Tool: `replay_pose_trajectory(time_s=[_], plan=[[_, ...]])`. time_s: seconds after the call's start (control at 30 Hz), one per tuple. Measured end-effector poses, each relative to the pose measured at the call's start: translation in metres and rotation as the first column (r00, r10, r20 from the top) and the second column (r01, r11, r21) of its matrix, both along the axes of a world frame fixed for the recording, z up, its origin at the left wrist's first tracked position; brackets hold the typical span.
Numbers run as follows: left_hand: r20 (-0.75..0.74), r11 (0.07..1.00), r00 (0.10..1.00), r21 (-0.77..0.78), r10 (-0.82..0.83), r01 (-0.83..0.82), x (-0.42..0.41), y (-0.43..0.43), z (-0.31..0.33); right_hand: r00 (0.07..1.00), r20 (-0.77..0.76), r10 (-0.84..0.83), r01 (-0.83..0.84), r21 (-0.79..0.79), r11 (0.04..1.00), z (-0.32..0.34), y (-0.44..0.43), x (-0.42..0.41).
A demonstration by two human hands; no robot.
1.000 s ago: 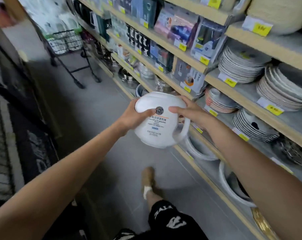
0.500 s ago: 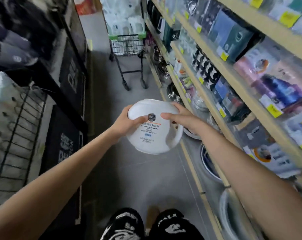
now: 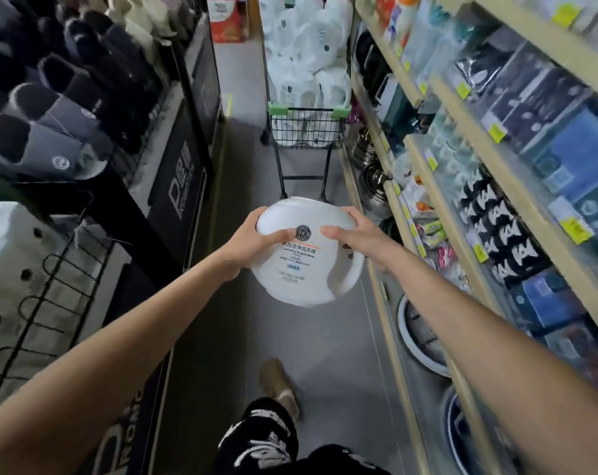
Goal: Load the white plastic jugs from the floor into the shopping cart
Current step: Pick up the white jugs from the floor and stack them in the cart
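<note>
1. Both arms reach out in front of the person, side by side.
2. The left hand (image 3: 246, 241) grips the left side of the white jug (image 3: 301, 269). Its thumb lies on the label side and its fingers curl round the back.
3. The right hand (image 3: 359, 234) grips the right side, just above the jug's handle. Its thumb also lies on the label side and its fingers wrap over the top edge.
4. The jug is up in the air between the two hands, above the grey floor (image 3: 318, 337). Its label faces the person.
5. The shopping cart (image 3: 304, 132) stands ahead in the aisle, well apart from the jug. White jugs are piled high in it, but they are blurry and I cannot count them.
6. Shelves (image 3: 462, 186) of goods run along the right. Dark slippers (image 3: 50, 114) sit on a rack on the left.
7. Half a second ago the hands held the jug the same way. Now the cart looks nearer and sits more in the middle of the view.
8. A brown shoe (image 3: 277, 382) now shows well out in front on the floor.
</note>
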State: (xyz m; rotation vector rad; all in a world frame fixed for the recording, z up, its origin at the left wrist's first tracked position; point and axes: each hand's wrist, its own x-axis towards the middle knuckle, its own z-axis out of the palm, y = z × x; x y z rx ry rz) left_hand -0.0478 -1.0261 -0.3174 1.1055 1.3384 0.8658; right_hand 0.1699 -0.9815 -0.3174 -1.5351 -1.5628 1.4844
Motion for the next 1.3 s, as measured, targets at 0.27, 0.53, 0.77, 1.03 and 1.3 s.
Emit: replay_pose_trajectory(time_s=[0.27, 0.53, 0.77, 1.03, 1.3], plan=[[-0.029, 0.999, 0.999, 0.031, -0.024, 0.025, -0.049, 0.163, 0.019, 0.998, -0.018, -0.052, 0.052, 0.041, 0.998, 0.021, 0.151, -0.047], [-0.024, 0.999, 1.000, 0.031, -0.014, 0.015, -0.094, 0.277, 0.021, 0.999, -0.033, -0.022, 0.023, 0.032, 0.999, 0.026, 0.269, -0.091], [-0.042, 0.999, 0.999, -0.025, 0.032, -0.033, -0.135, 0.396, 0.010, 0.997, -0.078, -0.016, 0.018, 0.020, 1.000, 0.010, 0.393, -0.133], [-0.067, 0.999, 0.997, -0.031, 0.039, -0.041, -0.173, 0.548, 0.018, 0.993, -0.116, -0.014, 0.013, -0.007, 1.000, 0.013, 0.548, -0.172], [-0.064, 1.000, 0.998, -0.012, 0.022, -0.023, -0.189, 0.666, 0.022, 0.995, -0.102, -0.020, 0.025, 0.047, 0.999, 0.023, 0.658, -0.181]])
